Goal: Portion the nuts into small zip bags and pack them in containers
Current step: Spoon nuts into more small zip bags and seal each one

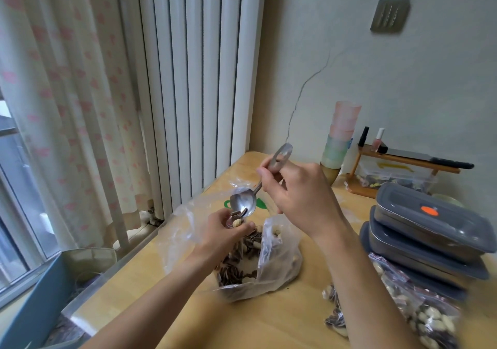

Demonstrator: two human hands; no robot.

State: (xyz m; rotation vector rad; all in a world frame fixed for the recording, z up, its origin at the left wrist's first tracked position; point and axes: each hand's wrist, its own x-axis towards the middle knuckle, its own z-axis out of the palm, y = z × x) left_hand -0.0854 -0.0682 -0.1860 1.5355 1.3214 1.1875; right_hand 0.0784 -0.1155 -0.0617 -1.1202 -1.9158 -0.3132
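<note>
Head view, and the scooping is mid-flow: the right hand grips the handle of a shiny metal spoon with a round holed end, its bowl tipped down with just a few seeds and a pale nut clinging at the lip. Beneath it, the left hand has its fingers curled, pinching what looks like the mouth of a small clear bag right under the spoon, though the bag itself is hard to make out against the plastic. Just below sits the big crumpled clear plastic sack of mixed nuts and striped seeds, open on the pale wooden table, with plenty left in it. Progress, by my reading, is partial: near the right edge a filled clear zip bag of nuts lies on the table, touching the foot of a stack of grey lidded rectangular containers, one with an orange dot. Whether those containers hold anything, I cannot tell. More scooping, sealing and packing looks to remain.
</note>
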